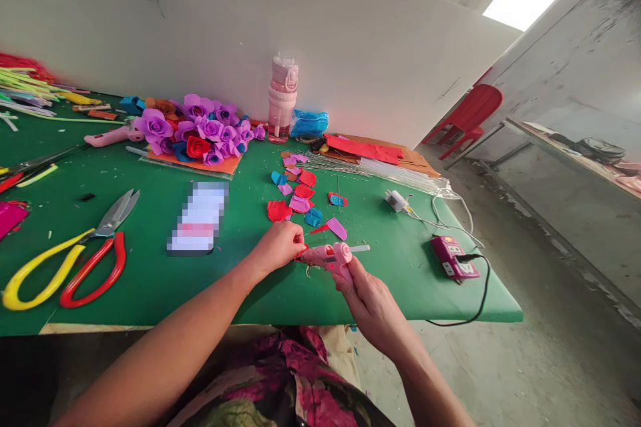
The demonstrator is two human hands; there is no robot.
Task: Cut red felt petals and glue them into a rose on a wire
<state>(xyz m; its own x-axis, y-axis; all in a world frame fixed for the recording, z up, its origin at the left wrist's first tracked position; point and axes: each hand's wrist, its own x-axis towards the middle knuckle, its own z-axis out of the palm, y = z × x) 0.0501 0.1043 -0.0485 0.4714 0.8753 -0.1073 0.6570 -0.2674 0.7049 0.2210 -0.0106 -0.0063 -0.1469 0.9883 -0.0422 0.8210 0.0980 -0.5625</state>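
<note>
My right hand (pixel 368 297) is wrapped round the handle of a pink hot glue gun (pixel 323 255), and a pale glue stick (pixel 360 249) juts from its back end. The gun's nozzle points left, close to the fingers of my left hand (pixel 280 245). Those fingers are pinched together on a small red piece (pixel 302 252), mostly hidden behind them and the nozzle. Just beyond my hands lie loose paper petals (pixel 300 203) in red, purple and blue. A purple petal (pixel 337 228) rests nearest to the gun.
Large scissors (pixel 103 233) with yellow and red handles and a phone (pixel 199 217) lie left. Purple paper flowers (pixel 210 127), a second pink glue gun (pixel 107 136) and a pink bottle (pixel 283 103) stand behind. A charger (pixel 398 201) and purple box (pixel 453 257) with cables lie right.
</note>
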